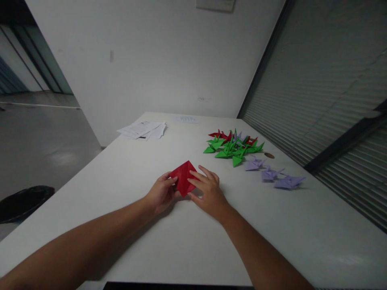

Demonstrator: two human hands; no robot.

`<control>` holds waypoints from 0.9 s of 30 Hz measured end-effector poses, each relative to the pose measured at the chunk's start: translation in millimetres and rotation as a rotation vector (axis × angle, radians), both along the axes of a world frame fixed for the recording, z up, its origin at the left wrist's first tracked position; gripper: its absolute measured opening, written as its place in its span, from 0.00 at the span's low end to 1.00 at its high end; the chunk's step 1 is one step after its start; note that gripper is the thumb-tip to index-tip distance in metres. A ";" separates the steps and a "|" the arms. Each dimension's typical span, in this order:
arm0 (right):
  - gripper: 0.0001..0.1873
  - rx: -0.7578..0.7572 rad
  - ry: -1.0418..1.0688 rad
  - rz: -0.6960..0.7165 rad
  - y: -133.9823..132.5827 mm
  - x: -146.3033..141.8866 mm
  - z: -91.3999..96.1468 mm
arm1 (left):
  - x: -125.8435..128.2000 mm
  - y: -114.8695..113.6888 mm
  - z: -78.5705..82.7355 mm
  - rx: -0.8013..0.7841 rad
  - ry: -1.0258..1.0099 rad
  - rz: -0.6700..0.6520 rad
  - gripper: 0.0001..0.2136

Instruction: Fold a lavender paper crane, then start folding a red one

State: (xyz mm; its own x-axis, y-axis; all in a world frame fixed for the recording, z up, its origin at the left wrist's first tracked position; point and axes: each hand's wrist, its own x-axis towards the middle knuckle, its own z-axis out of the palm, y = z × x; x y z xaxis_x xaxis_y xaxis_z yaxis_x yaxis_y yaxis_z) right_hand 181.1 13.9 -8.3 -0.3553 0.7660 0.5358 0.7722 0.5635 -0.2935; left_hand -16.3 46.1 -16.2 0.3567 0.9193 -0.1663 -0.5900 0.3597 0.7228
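A folded piece of red origami paper (183, 177) is held above the middle of the white table, a crease running down its face. My left hand (162, 192) pinches its left corner, the thumb on top and the other fingers underneath. On the other side, my right hand (210, 191) touches the paper's right part with its fingertips; its fingers are spread apart. To the right lie several green paper cranes (238, 160), with red paper cranes (222, 136) behind them and lilac paper cranes (288, 182) nearer the window side.
Loose printed sheets (140, 129) lie at the table's far left, and another sheet (186, 119) is by the wall. A small brown oval object (269, 155) rests near the right edge. On the floor at left stands a bin with a black liner (27, 201). Window blinds (326, 88) border the right side.
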 end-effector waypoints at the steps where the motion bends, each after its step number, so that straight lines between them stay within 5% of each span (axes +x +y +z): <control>1: 0.23 -0.006 -0.012 0.006 -0.6 -0.1 0.4 | 0.1 0.0 0.2 0.000 -0.005 -0.006 0.13; 19: 0.29 -0.039 0.044 0.050 -4.3 -6.9 0.7 | -0.8 -5.0 5.2 0.026 -0.015 -0.032 0.15; 27: 0.27 -0.052 0.105 0.081 -1.6 -6.6 -2.0 | 0.1 -7.6 1.3 0.112 0.007 -0.085 0.25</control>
